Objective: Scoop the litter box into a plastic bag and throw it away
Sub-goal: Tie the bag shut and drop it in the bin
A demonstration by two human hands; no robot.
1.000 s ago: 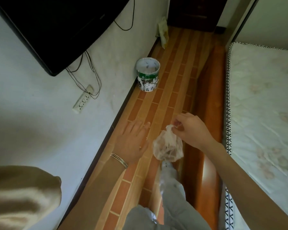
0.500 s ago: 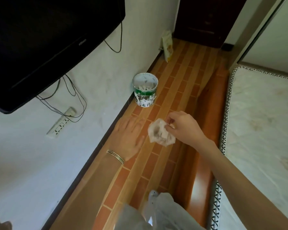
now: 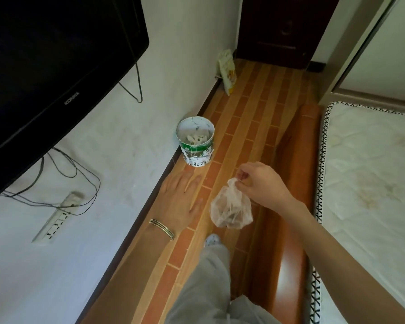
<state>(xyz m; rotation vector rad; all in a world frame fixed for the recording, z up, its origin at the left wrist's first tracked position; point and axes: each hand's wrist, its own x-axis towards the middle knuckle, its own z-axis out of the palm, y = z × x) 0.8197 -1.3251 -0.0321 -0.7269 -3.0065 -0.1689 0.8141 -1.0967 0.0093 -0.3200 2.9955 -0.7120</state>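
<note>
Plastic bag [image 3: 230,210]: there is one, small, thin and clear, crinkled, bulging into a rounded pouch with brownish lumps showing dimly through the film. It hangs in the air above the floor [image 3: 250,118], just below the right hand [image 3: 260,183], whose fingertips and thumb pinch its gathered, twisted neck from above. Two hands are in view. The left hand [image 3: 181,199] is just beside the bag on its wall side, not touching it, palm down, fingers straight and loosely spread, holding nothing. A few thin metal bangles [image 3: 161,229] ring that wrist. One round bin [image 3: 195,142] stands upright on the floor against the foot of the wall, beyond both hands and apart from the bag; it is white inside, printed green and white outside, with pale scraps lying in its bottom. The floor is laid in long narrow strips of orange-brown and tan tiles. One black flat television [image 3: 56,54] hangs on the white wall, cables drooping from it to one white power strip [image 3: 54,220] fixed below. One pale packet [image 3: 227,71] leans on the wall near a dark door [image 3: 283,31]. One quilted white mattress [image 3: 372,183] with zigzag edging lies on a glossy wooden frame at the right. A grey trouser leg [image 3: 206,288] and one pale shoe [image 3: 212,240] show beneath the bag
</note>
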